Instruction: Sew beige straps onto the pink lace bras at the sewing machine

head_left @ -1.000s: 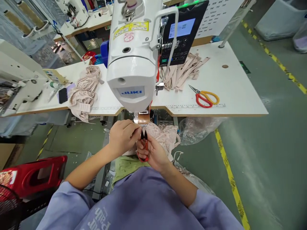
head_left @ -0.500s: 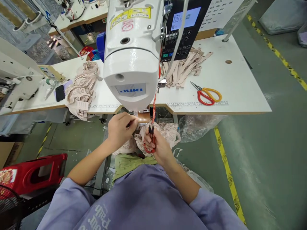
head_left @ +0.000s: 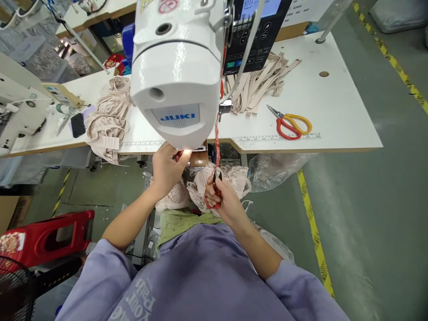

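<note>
Under the head of the white sewing machine (head_left: 177,89), my left hand (head_left: 170,167) is closed, thumb against fingers, at the left of the brown sewing arm (head_left: 198,159). What those fingers pinch, if anything, is too small to make out. My right hand (head_left: 225,198) is wrapped round red-handled thread snips (head_left: 216,189), their dark blades pointing up. A red braided cord (head_left: 217,145) hangs from the machine down to the snips. Beige lace bras (head_left: 200,185) lie below both hands, over my lap and the green cloth (head_left: 177,227).
Yellow-and-red scissors (head_left: 290,122) and a heap of beige straps (head_left: 259,87) lie on the white table (head_left: 341,113). A pile of beige bras (head_left: 109,116) and a black phone (head_left: 78,125) are at the left. A red stool (head_left: 50,238) stands on the floor.
My left hand has moved up and in under the machine head, where a light now shines at its fingertips. The snips stay in my right hand. The view has shifted slightly.
</note>
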{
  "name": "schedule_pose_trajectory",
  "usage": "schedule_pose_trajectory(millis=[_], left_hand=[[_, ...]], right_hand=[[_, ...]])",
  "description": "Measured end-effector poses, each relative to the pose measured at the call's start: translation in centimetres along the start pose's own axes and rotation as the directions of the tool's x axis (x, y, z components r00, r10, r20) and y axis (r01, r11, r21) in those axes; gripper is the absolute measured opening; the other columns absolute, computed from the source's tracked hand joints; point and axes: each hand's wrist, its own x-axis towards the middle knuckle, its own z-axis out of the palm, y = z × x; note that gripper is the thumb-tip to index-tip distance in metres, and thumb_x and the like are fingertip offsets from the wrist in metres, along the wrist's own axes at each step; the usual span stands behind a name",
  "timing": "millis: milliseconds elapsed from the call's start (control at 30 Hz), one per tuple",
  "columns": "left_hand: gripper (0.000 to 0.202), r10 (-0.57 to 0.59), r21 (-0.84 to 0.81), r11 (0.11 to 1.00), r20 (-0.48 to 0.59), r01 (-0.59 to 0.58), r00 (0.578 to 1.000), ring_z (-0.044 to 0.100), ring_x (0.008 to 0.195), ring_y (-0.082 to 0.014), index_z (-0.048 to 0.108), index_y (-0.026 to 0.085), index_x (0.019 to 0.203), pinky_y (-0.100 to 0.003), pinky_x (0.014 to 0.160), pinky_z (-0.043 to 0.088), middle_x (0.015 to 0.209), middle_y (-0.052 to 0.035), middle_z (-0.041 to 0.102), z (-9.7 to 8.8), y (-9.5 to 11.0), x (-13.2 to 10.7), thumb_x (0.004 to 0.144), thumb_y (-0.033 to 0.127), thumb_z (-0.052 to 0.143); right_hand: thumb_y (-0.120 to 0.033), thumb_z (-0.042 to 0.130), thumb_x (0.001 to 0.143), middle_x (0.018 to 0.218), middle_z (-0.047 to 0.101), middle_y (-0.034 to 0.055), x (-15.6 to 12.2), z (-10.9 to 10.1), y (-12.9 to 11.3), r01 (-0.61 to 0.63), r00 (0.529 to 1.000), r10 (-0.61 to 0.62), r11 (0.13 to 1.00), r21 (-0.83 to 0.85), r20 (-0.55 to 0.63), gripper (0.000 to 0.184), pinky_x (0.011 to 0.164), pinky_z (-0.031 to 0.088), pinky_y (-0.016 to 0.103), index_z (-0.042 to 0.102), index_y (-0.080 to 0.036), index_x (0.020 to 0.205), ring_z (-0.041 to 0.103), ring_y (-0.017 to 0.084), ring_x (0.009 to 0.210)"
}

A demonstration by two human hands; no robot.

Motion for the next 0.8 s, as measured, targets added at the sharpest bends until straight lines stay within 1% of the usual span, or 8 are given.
schedule_pose_trajectory(millis=[100, 200, 267, 367, 467, 633, 733, 800], left_hand=[[0.028, -0.019, -0.01, 1.0, 0.005, 0.019, 1.0, 0.039, 0.054, -0.0097, 0.053, 0.018, 0.06, -0.026, 0.056, 0.031, 0.056, 0.0034, 0.047, 0.2, 0.2, 0.0, 0.085, 0.024, 0.065], [0.025, -0.034, -0.012, 0.999, 0.009, 0.035, 0.999, 0.044, 0.055, -0.0102, 0.058, 0.017, 0.063, -0.026, 0.057, 0.033, 0.058, 0.0022, 0.054, 0.3, 0.1, 0.0, 0.085, 0.024, 0.066], [0.023, -0.028, 0.001, 1.0, 0.003, 0.028, 1.0, 0.049, 0.057, -0.0113, 0.061, 0.017, 0.064, -0.026, 0.058, 0.035, 0.062, 0.0005, 0.06, 0.4, -0.1, -0.1, 0.085, 0.026, 0.068], [0.024, -0.017, 0.04, 0.999, -0.001, 0.017, 1.0, 0.054, 0.061, -0.0134, 0.065, 0.017, 0.067, -0.026, 0.059, 0.037, 0.065, -0.0016, 0.064, 0.4, -0.6, -0.1, 0.086, 0.03, 0.068], [0.026, 0.017, 0.066, 0.998, -0.003, -0.017, 1.0, 0.055, 0.06, -0.0138, 0.067, 0.016, 0.068, -0.026, 0.058, 0.035, 0.063, -0.0019, 0.065, 0.5, -0.9, -0.1, 0.087, 0.033, 0.068], [0.038, 0.084, 0.126, 0.989, -0.038, -0.079, 0.996, 0.046, 0.051, -0.0113, 0.062, 0.016, 0.061, -0.026, 0.052, 0.029, 0.052, 0.0014, 0.055, 0.8, -1.2, -0.1, 0.09, 0.041, 0.067], [0.043, 0.149, 0.175, 0.975, -0.071, -0.135, 0.986, 0.048, 0.048, -0.0114, 0.061, 0.017, 0.06, -0.026, 0.049, 0.03, 0.048, 0.0013, 0.054, 0.7, -1.6, -0.5, 0.093, 0.044, 0.064], [0.033, 0.265, 0.185, 0.951, -0.08, -0.247, 0.961, 0.054, 0.049, -0.0111, 0.066, 0.017, 0.072, -0.024, 0.049, 0.034, 0.054, 0.0003, 0.063, 0.3, -1.9, -1.0, 0.094, 0.041, 0.064]], right_hand=[[-0.049, 0.065, 0.091, 0.066, 0.041, -0.0071, 0.3, 0.2, -0.6, 0.076, 0.997, -0.077, 0.991, -0.114, -0.007, 0.028, 0.047, 0.027, 0.021, 0.054, -0.023, 0.09, 0.024, 0.007, 0.05], [-0.042, 0.067, 0.09, 0.068, 0.043, -0.0065, 1.6, 0.7, -1.7, 0.267, 0.948, -0.313, 0.883, -0.385, -0.06, 0.022, 0.053, 0.033, 0.023, 0.056, -0.023, 0.09, 0.035, 0.008, 0.054], [-0.036, 0.068, 0.089, 0.069, 0.044, -0.0059, 3.1, 1.3, -2.7, 0.405, 0.848, -0.529, 0.697, -0.592, -0.042, 0.016, 0.06, 0.038, 0.025, 0.062, -0.023, 0.095, 0.042, 0.009, 0.06], [-0.033, 0.065, 0.091, 0.073, 0.051, -0.0036, 5.9, 2.2, -3.9, 0.544, 0.677, -0.722, 0.359, -0.758, 0.144, 0.014, 0.07, 0.042, 0.028, 0.069, -0.023, 0.099, 0.049, 0.012, 0.069], [-0.033, 0.061, 0.095, 0.078, 0.06, 0.0002, 7.8, 2.4, -4.3, 0.594, 0.568, -0.763, 0.12, -0.796, 0.309, 0.015, 0.071, 0.043, 0.029, 0.071, -0.023, 0.098, 0.054, 0.015, 0.074], [-0.027, 0.054, 0.098, 0.071, 0.06, 0.0025, 9.1, 2.1, -3.8, 0.576, 0.399, -0.813, -0.138, -0.805, 0.424, 0.021, 0.063, 0.04, 0.028, 0.071, -0.022, 0.087, 0.055, 0.015, 0.068], [-0.024, 0.053, 0.096, 0.067, 0.06, 0.003, 9.0, 2.3, -3.9, 0.555, 0.369, -0.813, -0.196, -0.808, 0.451, 0.022, 0.06, 0.039, 0.028, 0.068, -0.022, 0.08, 0.054, 0.015, 0.064], [-0.024, 0.055, 0.093, 0.064, 0.057, 0.0016, 8.2, 2.4, -4.2, 0.573, 0.43, -0.78, -0.154, -0.805, 0.455, 0.021, 0.06, 0.037, 0.028, 0.063, -0.021, 0.074, 0.052, 0.014, 0.062]])
